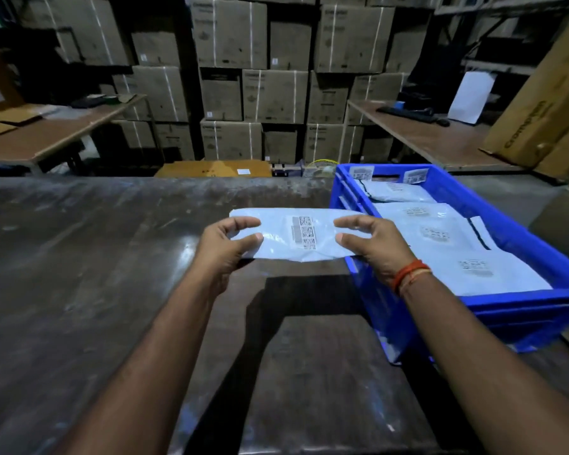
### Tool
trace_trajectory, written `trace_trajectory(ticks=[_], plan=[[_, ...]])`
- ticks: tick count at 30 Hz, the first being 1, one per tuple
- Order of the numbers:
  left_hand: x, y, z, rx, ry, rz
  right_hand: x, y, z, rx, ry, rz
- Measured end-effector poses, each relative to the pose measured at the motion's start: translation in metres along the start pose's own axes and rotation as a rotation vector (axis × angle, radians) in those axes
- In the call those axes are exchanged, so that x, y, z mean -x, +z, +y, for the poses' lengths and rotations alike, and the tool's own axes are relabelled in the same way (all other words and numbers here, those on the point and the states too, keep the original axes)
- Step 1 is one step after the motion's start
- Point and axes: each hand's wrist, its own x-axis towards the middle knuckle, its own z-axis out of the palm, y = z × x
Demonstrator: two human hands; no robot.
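A pale blue plastic mailer (276, 236) with a white barcode label hangs flat above the dark table (79, 257), just left of a blue crate (523, 310). My left hand (225, 247) grips its left end, thumb on top and fingers curled over the far edge. At the mailer's right end my right hand (372, 244), with a red thread at the wrist, holds it the same way. The crate holds several similar labelled mailers (440, 238) lying in overlapping layers.
Stacked cardboard boxes (253, 83) fill the wall behind the table. A side table (56, 133) with flat cardboard stands at the left. Another table (434, 139) at the right carries a keyboard (408, 113). A large leaning carton (546, 103) is at far right.
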Motion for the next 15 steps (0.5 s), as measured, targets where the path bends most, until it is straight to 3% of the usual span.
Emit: trace_trajectory(ticks=[4,11,15], plan=[[-0.002,0.061,0.028,-0.061,0.029,-0.037,-0.009,-0.064,-0.013,-0.029,-0.004,0.071],[0.014,0.188,0.033,-0.187,0.011,-0.176,-0.006,-0.192,0.012,-0.030,0.218,0.207],[0.025,0.242,0.014,-0.454,0.030,-0.214,0.005,-0.255,0.036,0.121,0.334,0.183]])
